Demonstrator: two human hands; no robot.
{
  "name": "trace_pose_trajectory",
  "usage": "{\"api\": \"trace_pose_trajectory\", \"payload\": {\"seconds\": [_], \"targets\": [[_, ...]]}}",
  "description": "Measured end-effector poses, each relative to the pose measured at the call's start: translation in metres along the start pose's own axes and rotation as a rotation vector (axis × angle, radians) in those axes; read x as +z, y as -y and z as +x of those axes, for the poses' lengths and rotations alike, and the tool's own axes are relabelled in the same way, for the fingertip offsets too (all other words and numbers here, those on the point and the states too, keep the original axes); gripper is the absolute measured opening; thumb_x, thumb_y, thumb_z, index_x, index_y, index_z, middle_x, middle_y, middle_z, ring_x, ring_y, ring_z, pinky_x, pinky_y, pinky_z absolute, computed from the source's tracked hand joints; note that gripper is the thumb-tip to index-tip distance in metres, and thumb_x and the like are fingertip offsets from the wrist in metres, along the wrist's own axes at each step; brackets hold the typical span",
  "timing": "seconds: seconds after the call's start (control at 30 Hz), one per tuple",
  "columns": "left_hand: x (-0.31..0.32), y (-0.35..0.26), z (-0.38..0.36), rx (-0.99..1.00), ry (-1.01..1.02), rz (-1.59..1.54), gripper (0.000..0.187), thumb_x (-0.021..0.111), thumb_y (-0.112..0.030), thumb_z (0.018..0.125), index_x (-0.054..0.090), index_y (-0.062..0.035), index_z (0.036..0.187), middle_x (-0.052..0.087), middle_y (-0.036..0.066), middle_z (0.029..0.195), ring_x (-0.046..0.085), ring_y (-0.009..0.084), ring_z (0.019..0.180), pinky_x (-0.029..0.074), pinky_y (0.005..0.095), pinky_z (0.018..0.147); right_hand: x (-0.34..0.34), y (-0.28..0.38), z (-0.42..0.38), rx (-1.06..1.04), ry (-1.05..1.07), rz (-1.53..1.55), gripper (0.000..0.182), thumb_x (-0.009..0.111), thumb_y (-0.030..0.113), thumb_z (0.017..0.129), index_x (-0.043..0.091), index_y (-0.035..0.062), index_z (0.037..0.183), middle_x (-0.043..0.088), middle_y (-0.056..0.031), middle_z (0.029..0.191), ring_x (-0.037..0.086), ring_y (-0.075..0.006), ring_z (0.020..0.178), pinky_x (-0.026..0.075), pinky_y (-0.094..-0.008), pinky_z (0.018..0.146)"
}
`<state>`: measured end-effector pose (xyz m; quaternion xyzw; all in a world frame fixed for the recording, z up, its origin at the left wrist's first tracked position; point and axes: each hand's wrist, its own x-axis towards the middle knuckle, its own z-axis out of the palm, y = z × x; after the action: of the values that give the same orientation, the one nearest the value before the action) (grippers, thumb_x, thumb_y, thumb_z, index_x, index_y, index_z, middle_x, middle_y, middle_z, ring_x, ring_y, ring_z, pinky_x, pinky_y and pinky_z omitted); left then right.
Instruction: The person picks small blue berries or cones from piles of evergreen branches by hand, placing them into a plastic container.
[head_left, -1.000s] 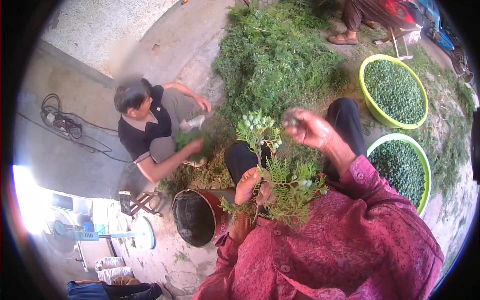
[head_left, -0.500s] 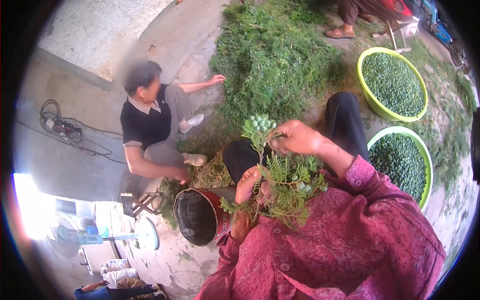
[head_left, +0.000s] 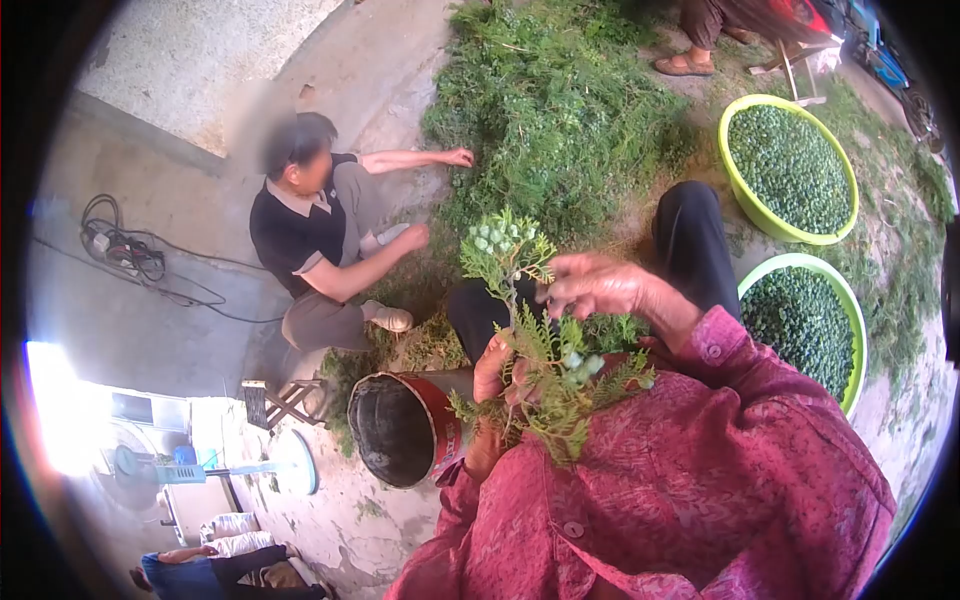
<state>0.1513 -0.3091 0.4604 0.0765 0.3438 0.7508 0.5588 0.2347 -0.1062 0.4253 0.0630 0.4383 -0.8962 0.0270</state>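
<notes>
Closed around the stem of a leafy cypress sprig [head_left: 545, 395], my left hand [head_left: 488, 372] holds it up in front of my pink shirt. The sprig carries a cluster of pale green cones [head_left: 500, 235] at its top and a few more low on its right side. Just right of the upper stem is my right hand [head_left: 605, 288], its fingers loosely bent and parted beside the foliage. Part of my left hand is hidden behind the leaves. Below and left of the sprig, a red bucket [head_left: 440, 425] with a dark interior lies tilted toward the left.
A large heap of cut green branches [head_left: 550, 120] covers the ground ahead. Two basins, one yellow [head_left: 735, 185] and one light green [head_left: 855, 345], hold green cones at the right. A co-worker [head_left: 310, 215] sits at left near a wooden stool [head_left: 285, 402], a fan [head_left: 290, 463] and coiled cables [head_left: 120, 250].
My right hand's fingers have loosened from the upper sprig and parted. The cone cluster has tipped slightly left. The co-worker's lower arm has lifted from near the bucket toward the heap.
</notes>
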Motion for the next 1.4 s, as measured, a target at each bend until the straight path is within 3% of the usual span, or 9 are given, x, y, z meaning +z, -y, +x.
{"api": "trace_pose_trajectory", "payload": {"seconds": [0.3,0.4,0.47,0.53,0.6,0.7,0.9,1.17,1.4], "targets": [[0.002,0.004,-0.001,0.03,0.042,-0.057,0.019,0.048,-0.021,0.09,0.049,-0.0013,0.09,0.046,0.003,0.054,0.038,0.0089,0.031,0.036,0.0254,0.031,0.027,0.004,0.024,-0.084,0.012,0.076,0.018,0.065,0.02,0.081,0.061,0.0068,0.093,0.055,0.0015,0.065,0.046,-0.0066,0.052,0.039,-0.0184,0.046],[0.003,0.001,0.0,0.034,0.0,0.009,0.02,0.048,-0.022,0.09,0.05,-0.002,0.088,0.046,0.003,0.054,0.039,0.0099,0.031,0.037,0.0274,0.032,0.029,0.01,0.018,-0.221,-0.082,-0.22,0.017,0.063,0.021,0.082,0.061,0.0074,0.092,0.052,0.001,0.058,0.041,-0.0061,0.045,0.038,-0.0194,0.044],[0.001,-0.003,-0.001,0.045,-0.05,0.064,0.02,0.048,-0.022,0.09,0.05,-0.002,0.087,0.047,0.003,0.054,0.039,0.0107,0.031,0.038,0.0289,0.033,0.002,0.005,0.026,-0.658,-0.463,-0.946,0.014,0.06,0.021,0.085,0.061,0.0073,0.09,0.052,0.0002,0.057,0.042,-0.0047,0.048,0.037,-0.0209,0.043],[-0.001,-0.011,0.001,0.068,0.217,0.122,0.022,0.05,-0.023,0.089,0.052,-0.0022,0.084,0.049,0.004,0.055,0.04,0.0125,0.032,0.039,0.0305,0.034,-0.024,0.009,0.022,-0.39,-0.381,-0.347,0.015,0.057,0.017,0.087,0.059,0.0038,0.094,0.054,-0.0015,0.065,0.045,-0.0064,0.05,0.033,-0.0196,0.04],[0.003,-0.015,0.003,0.087,0.123,0.137,0.023,0.05,-0.024,0.089,0.053,-0.0024,0.082,0.05,0.005,0.055,0.041,0.0131,0.032,0.039,0.0308,0.035,-0.031,0.017,0.005,-0.237,-0.031,0.157,0.021,0.055,0.019,0.089,0.054,0.0018,0.101,0.056,-0.0046,0.079,0.047,-0.0085,0.053,0.029,-0.0158,0.039],[-0.002,-0.02,0.006,0.091,0.037,0.093,0.026,0.053,-0.027,0.088,0.054,-0.0038,0.075,0.051,0.005,0.055,0.043,0.0144,0.033,0.041,0.0309,0.037,0.004,0.024,-0.022,-0.12,0.055,0.18,0.033,0.055,0.023,0.088,0.049,-0.0028,0.108,0.055,-0.0028,0.087,0.037,-0.004,0.046,0.031,-0.0138,0.042],[-0.002,-0.021,0.006,0.216,-0.093,0.164,0.023,0.055,-0.024,0.088,0.053,-0.0044,0.077,0.055,0.009,0.059,0.048,0.0155,0.037,0.042,0.029,0.039,0.009,0.019,-0.029,-0.126,0.301,0.128,0.049,0.063,0.035,0.082,0.048,0.0023,0.115,0.054,-0.0029,0.087,0.046,-0.0081,0.062,0.029,-0.0138,0.042],[0.004,-0.02,0.007,0.217,-0.173,0.261,0.02,0.053,-0.02,0.089,0.057,-0.0013,0.083,0.057,0.009,0.061,0.049,0.0151,0.039,0.041,0.0269,0.037,0.038,0.031,-0.036,0.077,-0.041,-0.17,0.044,0.06,0.035,0.084,0.049,0.0117,0.12,0.054,0.0028,0.098,0.045,-0.0024,0.086,0.032,-0.0149,0.049],[0.012,-0.025,0.002,0.221,-0.227,0.314,0.019,0.053,-0.017,0.089,0.059,0.0009,0.086,0.058,0.01,0.061,0.049,0.0151,0.041,0.041,0.0268,0.038,0.018,0.006,-0.028,0.047,0.02,-0.148,0.024,0.06,0.027,0.085,0.059,0.0081,0.101,0.056,0.0042,0.073,0.047,-0.0047,0.053,0.034,-0.0183,0.042]]}}
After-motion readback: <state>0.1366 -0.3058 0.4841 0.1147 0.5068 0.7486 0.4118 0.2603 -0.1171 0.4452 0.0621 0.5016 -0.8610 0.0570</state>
